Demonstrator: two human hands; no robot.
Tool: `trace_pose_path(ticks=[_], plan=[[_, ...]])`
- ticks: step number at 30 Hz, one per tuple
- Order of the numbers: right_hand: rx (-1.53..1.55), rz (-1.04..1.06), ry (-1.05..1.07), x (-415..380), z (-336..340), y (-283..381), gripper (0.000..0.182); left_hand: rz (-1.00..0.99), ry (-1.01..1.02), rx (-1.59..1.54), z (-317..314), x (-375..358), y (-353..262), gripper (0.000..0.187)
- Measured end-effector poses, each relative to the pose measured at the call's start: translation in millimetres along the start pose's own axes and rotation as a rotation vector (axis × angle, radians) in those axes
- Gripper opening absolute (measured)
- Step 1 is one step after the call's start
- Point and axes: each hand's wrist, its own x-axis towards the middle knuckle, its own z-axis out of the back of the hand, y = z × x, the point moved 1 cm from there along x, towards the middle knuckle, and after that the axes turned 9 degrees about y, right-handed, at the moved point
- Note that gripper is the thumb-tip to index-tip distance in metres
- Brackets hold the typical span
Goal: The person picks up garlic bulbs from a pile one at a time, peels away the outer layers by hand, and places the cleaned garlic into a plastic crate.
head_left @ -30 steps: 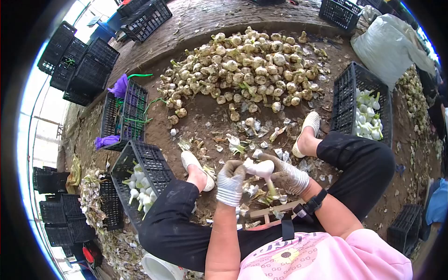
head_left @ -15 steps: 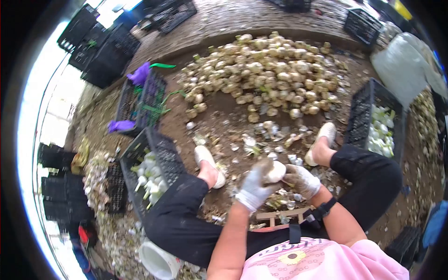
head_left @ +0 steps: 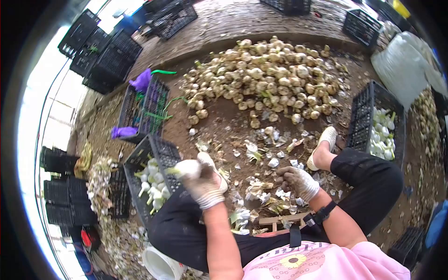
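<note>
My left hand (head_left: pixel 201 185), in a dirty white glove, is closed around a white garlic bulb (head_left: pixel 185 168) with a short greenish stem pointing left. It is over my left knee, near the black crate (head_left: pixel 169 161) of clean white garlic bulbs (head_left: pixel 153 181). My right hand (head_left: pixel 301 183), gloved with soiled fingertips, is above the peel-strewn ground between my legs. Its fingers are curled; whether they hold something small is hidden. Beyond my feet lies a large heap of unpeeled garlic bulbs (head_left: pixel 266 77).
A second black crate (head_left: pixel 361 114) of white bulbs (head_left: pixel 382 133) stands by my right leg. At left are a crate with purple cloth (head_left: pixel 140 81) and a white bucket (head_left: pixel 158 263). A white sack (head_left: pixel 399 65) stands far right. Loose skins (head_left: pixel 256 189) cover the ground.
My left hand has moved left with the garlic bulb, away from my right hand, toward the left crate. The right hand has stayed nearly in place, no longer touching the bulb.
</note>
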Motion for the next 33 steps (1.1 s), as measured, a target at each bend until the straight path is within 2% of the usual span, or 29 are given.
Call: trace_pose_path(ticks=[1,3,4,5,7,9,11,13,14,15,17,18,20,21,22,25,26,27,28,29,31,33], plan=[[0.021,0.001,-0.052,1,1,0,0.031,0.095,-0.228,-0.32,-5,4,-14,0.019],[0.112,0.0,-0.101,7,11,-5,0.028,0.183,-0.267,-0.063,-20,11,6,0.029],[0.137,0.007,-0.108,11,17,-8,0.028,0.27,-0.112,0.119,-8,19,34,0.023],[0.164,0.012,-0.116,15,23,-12,0.028,0.307,0.149,0.404,-12,18,46,0.019],[0.146,0.031,-0.157,18,30,-13,0.027,0.164,0.133,0.701,6,32,120,0.022],[0.168,0.052,-0.186,21,39,-13,0.027,0.245,0.233,1.093,-25,39,149,0.036],[0.197,0.074,-0.212,22,46,-9,0.031,0.282,0.39,1.208,-9,70,212,0.055],[0.165,0.092,-0.232,23,54,-4,0.034,0.283,0.535,1.616,-53,85,230,0.061],[0.156,0.075,-0.254,24,58,-3,0.036,0.104,0.592,1.675,-56,94,253,0.06],[0.136,0.057,-0.287,25,62,-1,0.035,0.173,0.605,1.705,-75,97,264,0.057],[0.091,0.041,-0.328,28,69,0,0.034,0.215,0.694,1.758,-73,111,304,0.055],[0.058,0.055,-0.323,30,70,2,0.032,0.189,0.771,1.804,-72,113,317,0.048],[0.118,0.009,-0.348,31,73,8,0.03,0.302,0.827,1.83,-64,119,332,0.044],[0.15,0.0,-0.359,32,72,10,0.029,0.355,0.848,1.851,-63,119,332,0.042],[0.113,0.01,-0.394,34,74,7,0.029,0.337,0.819,1.728,-61,113,328,0.035],[0.059,0.047,-0.499,35,72,6,0.033,0.609,0.564,0.913,-61,74,288,0.032],[0.042,0.074,-0.517,34,70,5,0.036,0.708,0.43,0.879,-92,49,249,0.027],[0.025,0.099,-0.532,33,67,5,0.039,0.716,0.415,0.858,-86,31,233,0.031],[0.044,0.123,-0.526,30,60,10,0.046,0.686,0.456,0.864,-76,12,220,0.033],[0.015,0.219,-0.527,29,56,6,0.042,0.653,0.498,0.869,-68,-7,208,0.036],[-0.099,0.212,-0.537,29,56,-5,0.031,0.499,0.626,0.892,-75,-48,176,0.04],[0.136,0.228,-0.464,21,45,0,0.019,0.272,0.905,1.112,-80,-66,139,0.051]])
